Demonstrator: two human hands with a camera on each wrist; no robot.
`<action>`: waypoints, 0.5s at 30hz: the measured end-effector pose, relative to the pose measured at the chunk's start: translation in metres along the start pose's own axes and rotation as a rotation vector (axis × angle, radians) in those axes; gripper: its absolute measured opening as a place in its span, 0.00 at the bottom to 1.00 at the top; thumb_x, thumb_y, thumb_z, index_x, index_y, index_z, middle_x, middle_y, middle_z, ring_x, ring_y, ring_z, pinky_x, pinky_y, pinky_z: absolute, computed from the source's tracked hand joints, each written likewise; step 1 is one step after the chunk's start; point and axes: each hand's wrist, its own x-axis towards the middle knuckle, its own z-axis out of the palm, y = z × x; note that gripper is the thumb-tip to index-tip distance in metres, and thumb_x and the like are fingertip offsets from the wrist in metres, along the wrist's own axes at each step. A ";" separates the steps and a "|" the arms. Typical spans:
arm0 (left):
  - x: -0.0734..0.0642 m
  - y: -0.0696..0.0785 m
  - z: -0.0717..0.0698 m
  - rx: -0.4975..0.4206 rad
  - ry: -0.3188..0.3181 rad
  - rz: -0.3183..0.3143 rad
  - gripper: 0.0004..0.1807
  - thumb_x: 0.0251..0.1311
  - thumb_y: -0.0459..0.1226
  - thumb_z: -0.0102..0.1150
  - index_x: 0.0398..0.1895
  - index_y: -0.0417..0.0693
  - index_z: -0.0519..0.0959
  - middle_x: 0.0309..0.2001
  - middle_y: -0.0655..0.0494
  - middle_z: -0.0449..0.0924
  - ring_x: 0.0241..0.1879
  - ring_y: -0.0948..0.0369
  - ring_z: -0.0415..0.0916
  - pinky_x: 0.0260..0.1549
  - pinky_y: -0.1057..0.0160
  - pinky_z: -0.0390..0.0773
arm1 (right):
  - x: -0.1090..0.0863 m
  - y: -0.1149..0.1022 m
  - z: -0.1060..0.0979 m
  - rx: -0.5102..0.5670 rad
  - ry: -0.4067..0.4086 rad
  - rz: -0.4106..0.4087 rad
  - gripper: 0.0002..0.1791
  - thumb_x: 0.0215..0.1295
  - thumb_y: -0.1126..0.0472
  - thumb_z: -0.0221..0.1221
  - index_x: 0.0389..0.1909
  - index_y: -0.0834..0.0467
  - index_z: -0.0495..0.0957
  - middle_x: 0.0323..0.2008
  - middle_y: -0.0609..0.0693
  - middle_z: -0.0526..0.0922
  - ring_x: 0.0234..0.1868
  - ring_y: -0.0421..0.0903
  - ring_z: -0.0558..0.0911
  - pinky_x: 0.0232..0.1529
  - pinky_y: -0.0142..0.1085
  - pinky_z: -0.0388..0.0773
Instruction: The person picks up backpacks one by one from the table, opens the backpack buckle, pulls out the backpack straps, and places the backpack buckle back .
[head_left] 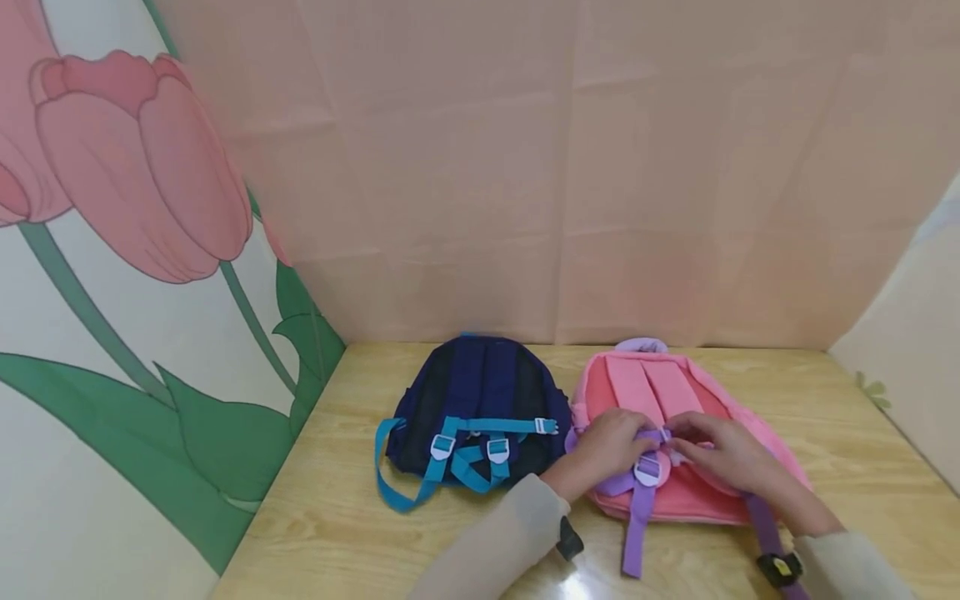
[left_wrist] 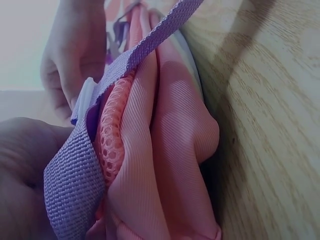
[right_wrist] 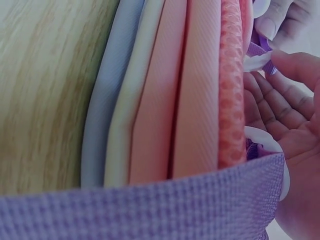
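A pink backpack [head_left: 720,400] with purple straps lies on the table, its straps side up. My left hand [head_left: 617,446] pinches a narrow purple strap [head_left: 655,435] above a white strap adjuster [head_left: 647,469]. Close beside it, my right hand [head_left: 723,450] holds the other end of that strap between thumb and fingers. In the right wrist view, a small white buckle [right_wrist: 257,62] sits at the right thumb tip; its shape is partly hidden by the hand. A wide purple strap [right_wrist: 150,210] crosses in front of that camera.
To the left lies a navy backpack [head_left: 480,383] with teal straps [head_left: 405,500]. Both bags rest on a wooden table [head_left: 315,517] before a pinkish cloth backdrop [head_left: 450,183]. A loose purple strap end [head_left: 634,542] hangs towards the front, and a wall with painted tulips [head_left: 142,167] stands at left.
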 end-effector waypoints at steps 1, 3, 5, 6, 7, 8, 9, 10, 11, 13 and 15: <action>0.000 -0.001 0.000 -0.001 0.000 0.003 0.11 0.69 0.47 0.62 0.52 0.63 0.86 0.44 0.74 0.83 0.43 0.77 0.75 0.45 0.77 0.72 | 0.001 -0.001 0.000 0.005 -0.010 0.006 0.11 0.63 0.62 0.70 0.45 0.52 0.84 0.37 0.40 0.87 0.40 0.35 0.84 0.40 0.37 0.84; 0.000 -0.002 0.001 0.000 0.001 0.009 0.11 0.69 0.47 0.62 0.52 0.63 0.86 0.44 0.74 0.83 0.44 0.77 0.75 0.46 0.77 0.72 | 0.002 -0.003 -0.001 0.014 -0.029 0.020 0.10 0.63 0.61 0.70 0.45 0.52 0.84 0.36 0.39 0.86 0.39 0.33 0.83 0.41 0.38 0.84; -0.001 -0.002 0.001 -0.002 0.002 0.015 0.11 0.69 0.47 0.63 0.51 0.62 0.86 0.44 0.74 0.83 0.43 0.77 0.75 0.46 0.78 0.72 | 0.003 -0.004 -0.001 0.021 -0.042 0.032 0.10 0.63 0.60 0.70 0.44 0.52 0.83 0.35 0.38 0.85 0.38 0.32 0.82 0.41 0.38 0.84; -0.001 -0.002 0.000 -0.008 -0.001 0.012 0.11 0.69 0.47 0.63 0.51 0.62 0.86 0.43 0.74 0.83 0.42 0.77 0.74 0.45 0.78 0.72 | 0.004 -0.004 -0.001 0.027 -0.048 0.033 0.10 0.63 0.60 0.70 0.44 0.52 0.83 0.35 0.37 0.85 0.37 0.31 0.82 0.41 0.38 0.84; -0.001 -0.001 0.000 -0.012 -0.002 0.012 0.11 0.69 0.47 0.63 0.51 0.62 0.86 0.43 0.74 0.83 0.42 0.77 0.74 0.45 0.78 0.72 | 0.004 -0.004 -0.001 0.030 -0.053 0.034 0.10 0.63 0.60 0.70 0.44 0.52 0.83 0.34 0.37 0.84 0.37 0.31 0.81 0.40 0.38 0.84; -0.001 -0.001 0.000 -0.012 -0.002 0.013 0.11 0.69 0.46 0.62 0.51 0.62 0.86 0.43 0.74 0.83 0.42 0.77 0.74 0.45 0.78 0.72 | 0.004 -0.004 -0.001 0.032 -0.056 0.030 0.10 0.62 0.61 0.70 0.43 0.53 0.83 0.34 0.37 0.84 0.37 0.31 0.81 0.40 0.38 0.84; -0.001 -0.001 0.000 -0.012 -0.004 0.010 0.11 0.69 0.47 0.62 0.51 0.62 0.86 0.43 0.75 0.83 0.42 0.77 0.74 0.45 0.78 0.72 | 0.004 -0.004 -0.001 0.031 -0.057 0.023 0.10 0.62 0.62 0.70 0.43 0.53 0.83 0.34 0.37 0.85 0.37 0.31 0.81 0.40 0.38 0.84; -0.001 -0.001 0.000 -0.013 -0.006 0.005 0.11 0.70 0.47 0.62 0.51 0.63 0.86 0.43 0.75 0.83 0.42 0.77 0.75 0.45 0.78 0.72 | 0.003 -0.003 -0.001 0.029 -0.056 0.016 0.10 0.62 0.62 0.70 0.44 0.54 0.83 0.34 0.38 0.85 0.37 0.31 0.81 0.40 0.37 0.84; -0.002 0.000 -0.001 -0.014 -0.006 -0.001 0.11 0.70 0.47 0.61 0.51 0.63 0.86 0.43 0.75 0.83 0.42 0.77 0.75 0.45 0.77 0.72 | 0.003 -0.003 -0.001 0.028 -0.053 0.008 0.10 0.62 0.63 0.70 0.44 0.55 0.83 0.35 0.39 0.85 0.38 0.31 0.82 0.40 0.38 0.84; -0.002 0.000 -0.001 -0.006 -0.002 0.000 0.11 0.70 0.47 0.61 0.51 0.63 0.86 0.44 0.75 0.84 0.43 0.77 0.75 0.46 0.77 0.72 | 0.002 -0.001 -0.002 0.026 -0.050 -0.004 0.11 0.62 0.65 0.69 0.45 0.56 0.84 0.36 0.41 0.86 0.39 0.31 0.83 0.40 0.37 0.84; -0.002 -0.001 -0.001 0.006 0.003 0.003 0.11 0.71 0.48 0.60 0.51 0.64 0.86 0.44 0.75 0.84 0.43 0.77 0.75 0.47 0.77 0.72 | 0.002 0.000 -0.002 0.027 -0.052 -0.012 0.12 0.62 0.66 0.68 0.46 0.57 0.84 0.37 0.41 0.87 0.40 0.31 0.83 0.41 0.37 0.84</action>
